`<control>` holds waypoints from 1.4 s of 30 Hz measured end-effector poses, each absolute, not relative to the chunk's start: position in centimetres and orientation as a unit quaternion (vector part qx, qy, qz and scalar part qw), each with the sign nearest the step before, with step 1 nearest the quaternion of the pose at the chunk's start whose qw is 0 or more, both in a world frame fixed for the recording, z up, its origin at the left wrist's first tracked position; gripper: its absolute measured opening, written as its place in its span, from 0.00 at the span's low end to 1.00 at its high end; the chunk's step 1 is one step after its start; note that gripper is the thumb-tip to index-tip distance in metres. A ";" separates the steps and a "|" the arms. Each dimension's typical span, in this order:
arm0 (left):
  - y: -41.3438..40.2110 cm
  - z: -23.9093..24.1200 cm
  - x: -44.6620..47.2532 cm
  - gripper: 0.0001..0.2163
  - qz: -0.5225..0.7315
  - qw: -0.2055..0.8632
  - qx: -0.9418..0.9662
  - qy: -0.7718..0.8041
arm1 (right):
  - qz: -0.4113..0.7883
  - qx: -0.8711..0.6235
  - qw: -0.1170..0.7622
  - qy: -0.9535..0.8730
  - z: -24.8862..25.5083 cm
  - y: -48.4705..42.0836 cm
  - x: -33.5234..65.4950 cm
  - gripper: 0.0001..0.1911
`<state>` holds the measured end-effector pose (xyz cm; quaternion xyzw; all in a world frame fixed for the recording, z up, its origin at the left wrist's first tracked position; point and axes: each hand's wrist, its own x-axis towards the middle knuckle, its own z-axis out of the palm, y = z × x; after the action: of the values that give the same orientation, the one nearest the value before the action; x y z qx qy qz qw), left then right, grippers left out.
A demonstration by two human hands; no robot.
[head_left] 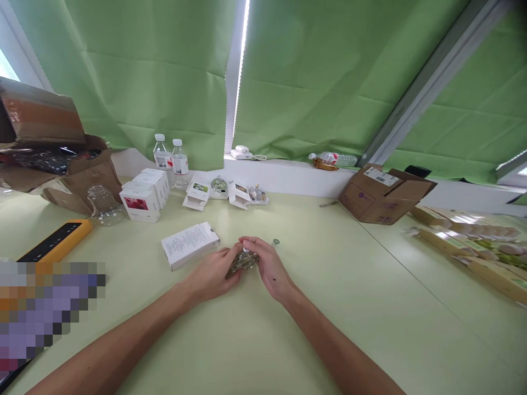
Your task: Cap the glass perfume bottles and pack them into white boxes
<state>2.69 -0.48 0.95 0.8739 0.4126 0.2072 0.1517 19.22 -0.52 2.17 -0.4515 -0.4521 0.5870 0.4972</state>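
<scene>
A small, rounded clear glass bottle [244, 260] rests on or just above the table, between my hands. My left hand [214, 272] is closed around its left side, the fingers partly hidden behind the glass. My right hand [269, 266] curls over the right side and top, its fingertips meeting the left ones near a small shiny fitting on the bottle's top. Just beyond my right hand lies a small round green-and-white piece [275, 242]. A white printed box [190, 245] lies flat to the left of the bottle.
Stacked white boxes [142, 204], a clear jar [104, 205] and upright water bottles [179, 165] stand at the back left. Opened small boxes [239, 195] sit at the rear. A yellow power strip [55, 241] lies left. A cardboard box [381, 195] and trays [473, 249] are right.
</scene>
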 end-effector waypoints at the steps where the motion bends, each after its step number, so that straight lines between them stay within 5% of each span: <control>1: -0.5 1.0 2.7 0.21 0.207 0.153 0.873 0.413 | 0.588 -0.449 0.496 -0.455 2.2 -0.5 19.3 0.13; 20: -0.2 0.4 2.6 0.25 0.218 0.149 0.875 0.405 | 0.569 -0.443 0.492 -0.488 2.1 -0.5 19.5 0.19; 26: -0.5 0.4 2.7 0.20 0.216 0.145 0.870 0.419 | 0.348 -0.507 0.527 -0.586 2.5 0.3 20.9 0.20; 33: -0.4 0.2 2.6 0.20 0.214 0.133 0.868 0.428 | -0.022 -0.645 0.296 -0.704 0.7 2.2 24.2 0.22; 38: -0.4 0.1 2.6 0.20 0.221 0.128 0.868 0.425 | -0.013 -0.691 0.135 -0.710 -0.7 2.2 24.4 0.31; 42: -0.4 0.1 2.6 0.20 0.225 0.131 0.868 0.423 | 0.018 -0.688 0.102 -0.719 -0.9 2.1 24.3 0.30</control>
<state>2.64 -0.36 0.10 0.8681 0.4227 0.2251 0.1305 24.28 2.10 -0.85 -0.6876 -0.7187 0.0183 0.1019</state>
